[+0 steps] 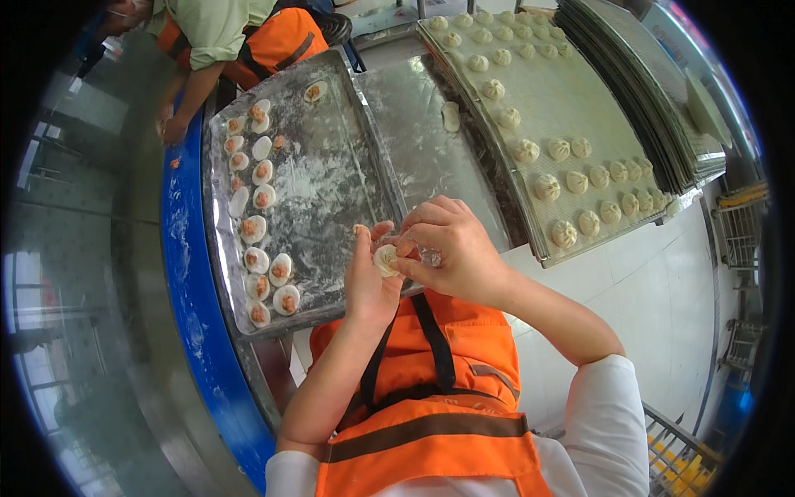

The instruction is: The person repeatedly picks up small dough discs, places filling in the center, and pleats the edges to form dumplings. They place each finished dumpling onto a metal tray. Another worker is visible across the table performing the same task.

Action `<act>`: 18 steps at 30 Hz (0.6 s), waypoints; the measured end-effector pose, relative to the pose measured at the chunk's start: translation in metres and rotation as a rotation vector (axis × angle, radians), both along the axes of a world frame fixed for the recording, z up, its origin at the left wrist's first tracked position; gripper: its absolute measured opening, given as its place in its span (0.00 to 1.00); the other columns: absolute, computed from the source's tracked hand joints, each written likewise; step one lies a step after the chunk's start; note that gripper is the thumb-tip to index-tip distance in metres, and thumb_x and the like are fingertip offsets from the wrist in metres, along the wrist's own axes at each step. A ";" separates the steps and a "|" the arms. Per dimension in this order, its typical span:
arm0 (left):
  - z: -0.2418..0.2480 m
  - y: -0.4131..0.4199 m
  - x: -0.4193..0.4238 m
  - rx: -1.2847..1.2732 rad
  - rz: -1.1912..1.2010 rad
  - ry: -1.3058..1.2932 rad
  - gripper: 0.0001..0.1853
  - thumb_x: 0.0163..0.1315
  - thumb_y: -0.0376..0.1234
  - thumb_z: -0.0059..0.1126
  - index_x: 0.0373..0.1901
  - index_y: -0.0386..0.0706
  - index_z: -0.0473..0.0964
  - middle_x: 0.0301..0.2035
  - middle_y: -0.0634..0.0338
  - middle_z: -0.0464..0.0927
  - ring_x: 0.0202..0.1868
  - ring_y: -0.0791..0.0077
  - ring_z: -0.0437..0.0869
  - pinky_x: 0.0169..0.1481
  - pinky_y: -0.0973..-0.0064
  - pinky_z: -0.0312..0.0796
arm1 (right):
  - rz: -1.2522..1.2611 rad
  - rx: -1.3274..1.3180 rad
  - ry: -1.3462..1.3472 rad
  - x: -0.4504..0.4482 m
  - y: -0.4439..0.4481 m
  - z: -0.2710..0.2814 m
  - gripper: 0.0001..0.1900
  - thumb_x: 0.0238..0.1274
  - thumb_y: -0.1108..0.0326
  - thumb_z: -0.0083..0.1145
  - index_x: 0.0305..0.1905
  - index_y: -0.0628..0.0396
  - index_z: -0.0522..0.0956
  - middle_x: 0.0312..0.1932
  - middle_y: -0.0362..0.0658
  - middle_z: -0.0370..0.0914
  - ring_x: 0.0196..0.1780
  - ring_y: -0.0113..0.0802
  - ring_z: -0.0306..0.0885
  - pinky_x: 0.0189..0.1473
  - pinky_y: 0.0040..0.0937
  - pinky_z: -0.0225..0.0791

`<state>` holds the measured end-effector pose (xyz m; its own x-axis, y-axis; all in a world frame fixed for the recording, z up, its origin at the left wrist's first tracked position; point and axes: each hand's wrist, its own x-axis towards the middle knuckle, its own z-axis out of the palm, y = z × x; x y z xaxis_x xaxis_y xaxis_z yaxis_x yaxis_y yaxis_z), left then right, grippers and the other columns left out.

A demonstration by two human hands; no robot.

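Observation:
My left hand [376,279] holds a small filled dough bun [386,260], and a bit of filling clings to one of its fingertips. At the bun's right side, the fingers of my right hand [444,248] pinch the dough edge. Both hands are over the near right corner of a floured metal tray [323,155]. Along that tray's left side lie several round dough wrappers, most topped with orange-pink meat filling [289,303]. To the right, a mesh tray [559,99] carries several rows of pleated buns [547,187].
A second metal sheet [407,112] with one dough wrapper [451,117] lies between the trays. A blue board edge [199,310] runs along the left. A stack of mesh trays [640,93] stands at the upper right. Another person's hands [172,127] are at the upper left.

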<state>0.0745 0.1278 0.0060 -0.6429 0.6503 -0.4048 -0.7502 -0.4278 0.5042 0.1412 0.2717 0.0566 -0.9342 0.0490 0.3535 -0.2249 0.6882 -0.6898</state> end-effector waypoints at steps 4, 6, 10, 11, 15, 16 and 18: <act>0.019 0.009 0.007 -0.178 0.105 0.126 0.21 0.74 0.47 0.36 0.48 0.39 0.68 0.35 0.59 0.76 0.37 0.74 0.79 0.43 0.74 0.73 | -0.040 0.134 0.021 -0.001 0.000 0.001 0.08 0.40 0.65 0.68 0.26 0.52 0.79 0.35 0.38 0.74 0.42 0.37 0.71 0.48 0.35 0.62; 0.017 0.009 0.006 -0.198 0.102 0.187 0.20 0.73 0.47 0.36 0.49 0.40 0.68 0.36 0.59 0.75 0.38 0.74 0.79 0.43 0.74 0.73 | -0.034 0.166 0.031 -0.002 -0.001 0.003 0.07 0.39 0.66 0.67 0.26 0.52 0.79 0.35 0.38 0.74 0.44 0.37 0.70 0.49 0.36 0.63; 0.015 0.014 0.006 -0.226 0.150 0.146 0.19 0.74 0.45 0.36 0.48 0.39 0.68 0.36 0.59 0.74 0.37 0.76 0.78 0.39 0.77 0.71 | 0.063 0.369 0.184 -0.009 -0.002 0.008 0.07 0.38 0.67 0.66 0.26 0.52 0.79 0.38 0.37 0.75 0.48 0.36 0.70 0.55 0.40 0.62; 0.016 0.013 0.006 -0.220 0.140 0.129 0.19 0.74 0.45 0.36 0.48 0.40 0.68 0.36 0.59 0.74 0.37 0.77 0.77 0.39 0.77 0.71 | 0.076 0.393 0.195 -0.011 -0.002 0.010 0.07 0.38 0.66 0.66 0.27 0.52 0.79 0.39 0.36 0.75 0.49 0.36 0.70 0.57 0.41 0.62; 0.016 0.013 0.006 -0.206 0.116 0.064 0.19 0.74 0.46 0.37 0.48 0.41 0.68 0.38 0.61 0.74 0.39 0.77 0.77 0.41 0.77 0.71 | 0.168 0.462 0.169 -0.016 0.004 0.012 0.08 0.40 0.66 0.65 0.29 0.52 0.79 0.43 0.35 0.76 0.51 0.37 0.69 0.61 0.44 0.60; 0.016 0.013 0.006 -0.208 0.118 0.047 0.19 0.74 0.46 0.37 0.48 0.41 0.69 0.38 0.61 0.74 0.40 0.77 0.77 0.42 0.76 0.71 | 0.203 0.469 0.145 -0.016 0.006 0.012 0.08 0.41 0.66 0.65 0.30 0.52 0.78 0.43 0.35 0.76 0.51 0.37 0.69 0.61 0.45 0.59; 0.022 0.014 0.007 -0.193 0.129 -0.013 0.19 0.74 0.46 0.35 0.48 0.41 0.69 0.38 0.60 0.74 0.39 0.77 0.77 0.42 0.75 0.72 | 0.207 0.404 0.153 -0.019 0.008 0.010 0.08 0.42 0.66 0.65 0.30 0.52 0.78 0.43 0.35 0.76 0.52 0.37 0.70 0.62 0.46 0.59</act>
